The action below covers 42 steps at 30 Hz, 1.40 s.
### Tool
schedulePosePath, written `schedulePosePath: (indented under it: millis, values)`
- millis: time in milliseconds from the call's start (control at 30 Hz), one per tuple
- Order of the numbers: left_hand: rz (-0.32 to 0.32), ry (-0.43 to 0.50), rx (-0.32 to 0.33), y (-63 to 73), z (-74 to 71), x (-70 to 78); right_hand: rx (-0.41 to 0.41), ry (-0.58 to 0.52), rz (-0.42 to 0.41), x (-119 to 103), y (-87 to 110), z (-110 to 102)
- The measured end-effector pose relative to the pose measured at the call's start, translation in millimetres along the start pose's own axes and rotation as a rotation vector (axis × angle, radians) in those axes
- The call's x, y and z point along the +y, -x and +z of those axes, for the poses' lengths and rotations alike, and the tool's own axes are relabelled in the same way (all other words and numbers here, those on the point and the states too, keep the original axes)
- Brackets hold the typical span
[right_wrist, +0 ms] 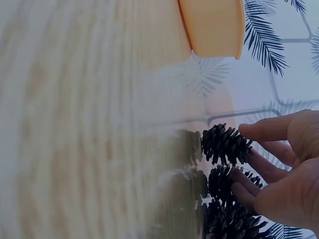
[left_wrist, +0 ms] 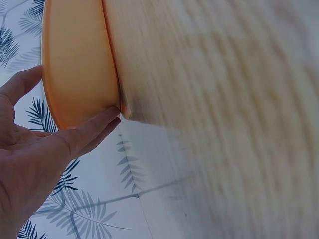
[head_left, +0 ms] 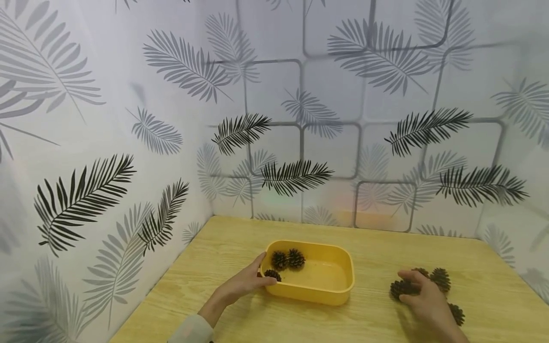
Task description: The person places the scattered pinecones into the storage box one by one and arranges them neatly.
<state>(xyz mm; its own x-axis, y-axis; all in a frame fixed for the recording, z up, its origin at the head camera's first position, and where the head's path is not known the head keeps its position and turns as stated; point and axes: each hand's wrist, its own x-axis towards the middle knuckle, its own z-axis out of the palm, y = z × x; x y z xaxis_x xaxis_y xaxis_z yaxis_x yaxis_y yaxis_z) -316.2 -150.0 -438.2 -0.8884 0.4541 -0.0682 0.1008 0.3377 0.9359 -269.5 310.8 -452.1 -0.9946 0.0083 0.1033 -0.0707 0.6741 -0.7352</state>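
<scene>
A yellow plastic box (head_left: 309, 293) rests on the table, with three pine cones (head_left: 296, 258) inside at its left end. My left hand (head_left: 246, 282) grips that left end, thumb at the near rim and fingers spread along the outside. In the left wrist view, fingertips (left_wrist: 112, 113) touch the box wall low down near the table. At the right, my right hand (head_left: 429, 302) reaches over a group of pine cones (head_left: 440, 279). Its thumb and fingers pinch the leftmost pine cone (right_wrist: 225, 144), which appears still on the table. The hand partly hides the others.
The pale wood-grain table (head_left: 369, 314) runs back to a white curtain (head_left: 274, 143) printed with leaf patterns, which also hangs along the left side. A stretch of bare wood lies between the box and the pine cones at the right.
</scene>
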Motion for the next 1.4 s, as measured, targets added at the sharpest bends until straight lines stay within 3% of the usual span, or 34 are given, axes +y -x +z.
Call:
schedulePosePath:
  millis: [167, 467, 733, 933, 1400]
  values:
    - [0.002, -0.007, 0.001, -0.6, -0.5, 2.3, -0.018, 0.004, -0.003, 0, -2.0, 0]
    - [-0.011, -0.004, 0.001, 1.4, 1.8, 4.4, -0.087, -0.118, 0.070, 2, -3.2, 7]
    - [-0.011, -0.005, 0.005, 1.2, 1.9, 1.5, -0.114, -0.045, 0.013, 1, -4.3, 8]
    - [-0.012, 0.001, 0.006, 1.6, 1.5, 0.9, -0.122, -0.067, -0.011, -1, -3.4, 10]
    - [-0.015, 0.000, 0.004, 3.2, 2.2, 2.8, -0.145, -0.079, 0.036, 2, -3.5, 12]
